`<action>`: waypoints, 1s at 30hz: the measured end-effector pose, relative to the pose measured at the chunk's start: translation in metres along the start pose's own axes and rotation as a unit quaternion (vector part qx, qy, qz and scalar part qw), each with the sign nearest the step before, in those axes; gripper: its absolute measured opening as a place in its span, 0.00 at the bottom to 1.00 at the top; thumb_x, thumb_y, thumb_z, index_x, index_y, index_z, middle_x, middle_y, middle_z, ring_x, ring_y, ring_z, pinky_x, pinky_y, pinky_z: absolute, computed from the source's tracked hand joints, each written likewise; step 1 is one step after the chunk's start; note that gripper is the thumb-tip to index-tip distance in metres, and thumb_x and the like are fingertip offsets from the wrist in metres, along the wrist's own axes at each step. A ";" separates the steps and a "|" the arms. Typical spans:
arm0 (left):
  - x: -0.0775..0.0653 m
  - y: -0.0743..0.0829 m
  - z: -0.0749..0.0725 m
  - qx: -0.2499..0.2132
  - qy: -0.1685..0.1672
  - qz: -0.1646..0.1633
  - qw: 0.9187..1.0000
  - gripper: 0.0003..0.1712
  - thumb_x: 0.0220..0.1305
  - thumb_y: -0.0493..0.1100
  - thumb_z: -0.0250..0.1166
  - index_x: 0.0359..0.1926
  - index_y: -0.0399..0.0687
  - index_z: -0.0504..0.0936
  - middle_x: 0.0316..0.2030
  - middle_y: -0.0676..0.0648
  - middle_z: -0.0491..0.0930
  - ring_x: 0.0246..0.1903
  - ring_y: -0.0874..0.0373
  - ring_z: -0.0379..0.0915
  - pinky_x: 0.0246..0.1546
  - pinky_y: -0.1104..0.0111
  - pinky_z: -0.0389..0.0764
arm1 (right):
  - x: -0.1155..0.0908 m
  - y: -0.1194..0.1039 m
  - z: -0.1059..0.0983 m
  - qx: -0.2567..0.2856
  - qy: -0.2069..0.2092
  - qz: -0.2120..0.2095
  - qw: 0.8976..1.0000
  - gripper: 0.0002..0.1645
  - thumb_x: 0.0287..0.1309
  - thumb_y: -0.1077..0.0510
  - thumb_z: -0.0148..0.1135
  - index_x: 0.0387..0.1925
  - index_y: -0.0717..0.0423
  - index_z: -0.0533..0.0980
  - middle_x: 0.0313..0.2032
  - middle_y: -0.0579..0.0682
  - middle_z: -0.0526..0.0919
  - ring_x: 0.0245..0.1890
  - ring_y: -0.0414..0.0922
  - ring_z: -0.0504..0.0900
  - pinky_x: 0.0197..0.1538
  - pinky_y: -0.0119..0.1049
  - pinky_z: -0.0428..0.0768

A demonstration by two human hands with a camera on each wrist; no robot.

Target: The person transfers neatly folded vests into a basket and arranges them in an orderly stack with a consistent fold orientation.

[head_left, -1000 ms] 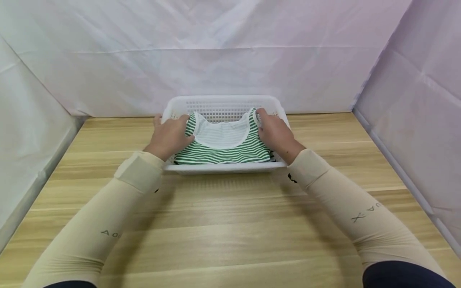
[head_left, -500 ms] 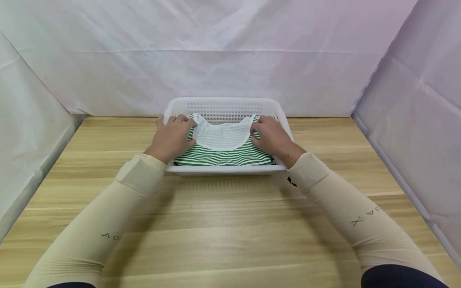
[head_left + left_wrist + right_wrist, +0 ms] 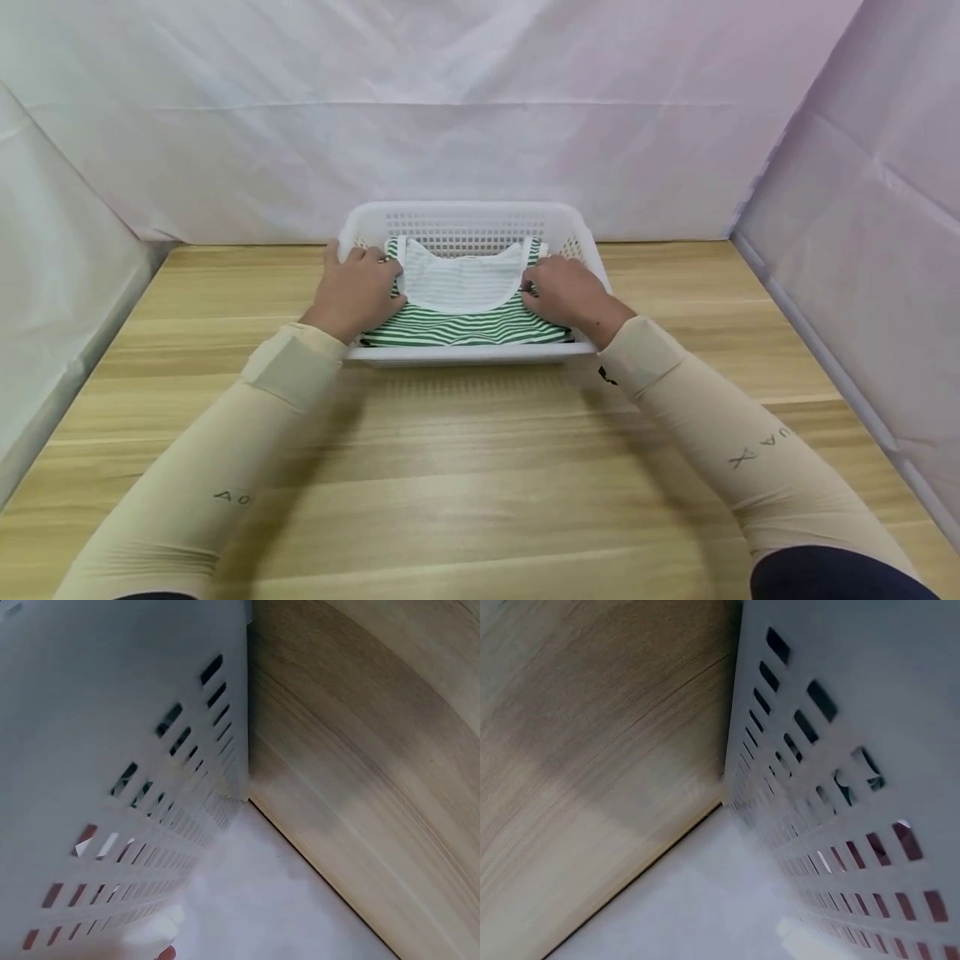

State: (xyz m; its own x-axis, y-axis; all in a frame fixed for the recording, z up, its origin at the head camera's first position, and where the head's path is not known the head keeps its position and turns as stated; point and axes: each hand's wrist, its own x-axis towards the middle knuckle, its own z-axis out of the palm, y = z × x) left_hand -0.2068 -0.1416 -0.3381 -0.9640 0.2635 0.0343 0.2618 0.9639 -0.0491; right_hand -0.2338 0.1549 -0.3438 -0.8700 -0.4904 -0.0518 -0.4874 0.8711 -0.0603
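A green-and-white striped tank top (image 3: 467, 327) with a white scooped neckline lies folded in a white plastic basket (image 3: 471, 354) in the head view. At its left strap my left hand (image 3: 354, 287) rests on the fabric, thumb and index finger apart, with one finger out over the basket's left rim. My right hand (image 3: 570, 292) has curled fingers and pinches the garment beside the right strap. Both wrist views look along the outside of the slotted basket walls. Through the slots, bits of fingers and green fabric show, while most of each hand is hidden there.
The basket stands on a wooden table (image 3: 465, 467), close to its far edge. White cloth walls (image 3: 480, 150) rise behind it and along both sides. A fingertip (image 3: 166, 952) peeks out past the basket wall in the left wrist view.
Both hands have lowered slightly, and the raised straps now sit lower in the basket. The right hand has slid down the right strap and its fingers have curled more. The basket stays in place.
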 end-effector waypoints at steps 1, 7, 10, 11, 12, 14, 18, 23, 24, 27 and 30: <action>0.000 0.001 0.000 0.001 -0.002 0.001 1.000 0.27 0.68 0.54 0.62 0.62 0.45 0.78 0.63 0.36 0.74 0.65 0.38 0.66 0.69 0.31 0.44 | 0.000 0.001 0.000 -0.001 -0.002 0.001 1.000 0.16 0.68 0.53 0.54 0.47 0.53 0.84 0.48 0.52 0.85 0.52 0.52 0.80 0.57 0.50 0.76; 0.001 0.003 0.003 0.002 -0.007 -0.003 1.000 0.28 0.67 0.55 0.62 0.62 0.45 0.78 0.63 0.35 0.73 0.65 0.38 0.66 0.69 0.32 0.44 | 0.001 0.002 0.003 0.002 -0.012 0.005 1.000 0.16 0.69 0.52 0.54 0.48 0.53 0.84 0.49 0.51 0.85 0.51 0.50 0.81 0.56 0.48 0.77; 0.001 0.003 0.007 -0.002 0.000 -0.004 1.000 0.27 0.66 0.54 0.63 0.61 0.46 0.79 0.62 0.36 0.74 0.64 0.38 0.67 0.69 0.32 0.44 | 0.001 0.002 0.006 0.004 -0.013 0.003 1.000 0.16 0.70 0.52 0.54 0.48 0.53 0.84 0.48 0.51 0.85 0.51 0.50 0.80 0.56 0.49 0.77; 0.001 0.002 0.008 -0.003 0.004 -0.004 1.000 0.27 0.66 0.54 0.63 0.61 0.46 0.79 0.62 0.36 0.74 0.63 0.38 0.67 0.69 0.32 0.45 | 0.002 0.001 0.007 0.006 -0.013 0.002 1.000 0.16 0.70 0.52 0.54 0.48 0.53 0.84 0.48 0.52 0.85 0.51 0.51 0.80 0.56 0.49 0.77; 0.002 0.001 0.009 -0.005 0.007 -0.004 1.000 0.27 0.66 0.54 0.63 0.61 0.46 0.79 0.62 0.36 0.74 0.63 0.38 0.68 0.69 0.32 0.45 | 0.002 0.001 0.008 0.007 -0.011 -0.001 1.000 0.16 0.70 0.52 0.53 0.48 0.53 0.84 0.48 0.52 0.85 0.51 0.51 0.80 0.56 0.49 0.77; 0.001 0.000 0.010 -0.011 0.012 -0.005 1.000 0.27 0.66 0.54 0.64 0.60 0.46 0.79 0.62 0.36 0.74 0.63 0.38 0.68 0.69 0.32 0.45 | 0.003 -0.001 0.009 0.008 -0.007 -0.003 1.000 0.16 0.70 0.53 0.53 0.47 0.53 0.84 0.48 0.52 0.85 0.51 0.51 0.80 0.56 0.51 0.77; -0.002 -0.005 0.012 -0.032 0.019 -0.008 0.999 0.25 0.67 0.54 0.63 0.59 0.47 0.80 0.62 0.36 0.73 0.63 0.38 0.67 0.69 0.32 0.45 | 0.007 -0.005 0.012 0.021 0.002 -0.012 1.000 0.16 0.70 0.53 0.53 0.48 0.52 0.83 0.48 0.51 0.84 0.51 0.51 0.80 0.56 0.51 0.77; -0.002 -0.008 0.014 -0.062 0.031 -0.018 0.997 0.23 0.68 0.52 0.62 0.59 0.47 0.79 0.63 0.37 0.72 0.64 0.37 0.66 0.69 0.31 0.43 | 0.010 -0.008 0.013 0.037 0.027 -0.017 0.999 0.16 0.70 0.52 0.54 0.51 0.52 0.82 0.51 0.52 0.83 0.53 0.52 0.78 0.58 0.51 0.76; -0.002 -0.008 0.014 -0.069 0.033 -0.020 0.997 0.23 0.68 0.52 0.62 0.59 0.46 0.79 0.64 0.37 0.72 0.65 0.37 0.65 0.69 0.31 0.43 | 0.010 -0.008 0.012 0.039 0.034 -0.016 0.999 0.16 0.70 0.52 0.54 0.51 0.52 0.82 0.52 0.52 0.83 0.54 0.53 0.78 0.58 0.52 0.75; 0.001 -0.008 0.014 -0.096 0.040 -0.028 0.994 0.24 0.69 0.52 0.60 0.61 0.47 0.77 0.65 0.38 0.70 0.66 0.37 0.64 0.69 0.32 0.43 | 0.009 -0.007 0.009 0.046 0.055 -0.014 0.997 0.17 0.70 0.53 0.54 0.54 0.53 0.81 0.55 0.53 0.82 0.58 0.54 0.76 0.62 0.53 0.73; 0.003 -0.009 0.011 -0.124 0.042 -0.038 0.991 0.25 0.71 0.52 0.58 0.63 0.48 0.75 0.67 0.38 0.68 0.68 0.38 0.62 0.69 0.31 0.42 | 0.007 -0.006 0.003 0.055 0.069 -0.014 0.996 0.21 0.70 0.53 0.53 0.58 0.54 0.79 0.60 0.54 0.80 0.62 0.55 0.74 0.66 0.54 0.70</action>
State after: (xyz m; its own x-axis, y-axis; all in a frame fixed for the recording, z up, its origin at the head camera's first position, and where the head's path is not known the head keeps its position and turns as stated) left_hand -0.2128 -0.1496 -0.3487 -0.9768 0.1823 0.1121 0.2021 0.9581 0.2028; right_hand -0.2368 0.1464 -0.3464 -0.8621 -0.4990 0.0882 -0.5066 0.8454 -0.1693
